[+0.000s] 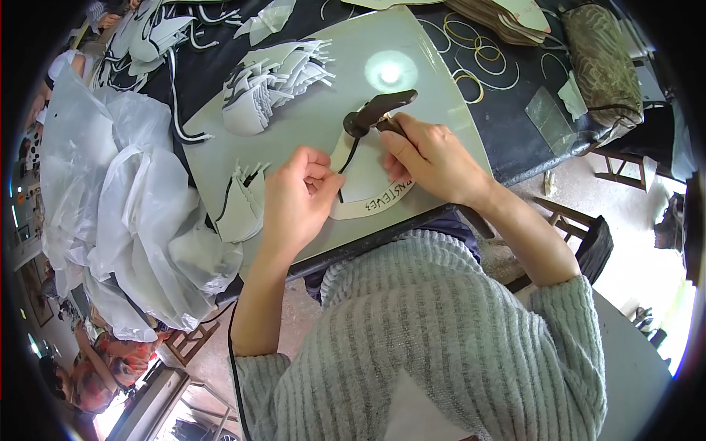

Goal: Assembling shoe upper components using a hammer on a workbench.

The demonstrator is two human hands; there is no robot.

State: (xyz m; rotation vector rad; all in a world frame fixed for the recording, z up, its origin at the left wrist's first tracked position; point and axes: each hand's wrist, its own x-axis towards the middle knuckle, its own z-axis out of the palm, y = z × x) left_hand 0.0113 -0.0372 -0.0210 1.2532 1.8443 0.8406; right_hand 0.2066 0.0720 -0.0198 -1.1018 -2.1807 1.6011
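My left hand (300,200) is closed, its thumb and fingertips pinching near the lower part of a thin black strip (352,156). Closed round the lower part of a dark brown, curved-handled tool (379,108), my right hand (440,158) sits to the right; the tool's exact kind is unclear. From the tool's rounded end the black strip runs down toward my left fingertips. Beneath both hands lies a pale curved piece (368,207) with dark lettering along its edge. What my right palm covers is hidden.
A grey board (309,121) covers the dark table. White pieces with black edging (250,110) lie in piles on its left. Plastic bags (140,198) hang at the left edge. Rings (471,82) and a patterned roll (603,65) lie right. Another person (118,367) sits lower left.
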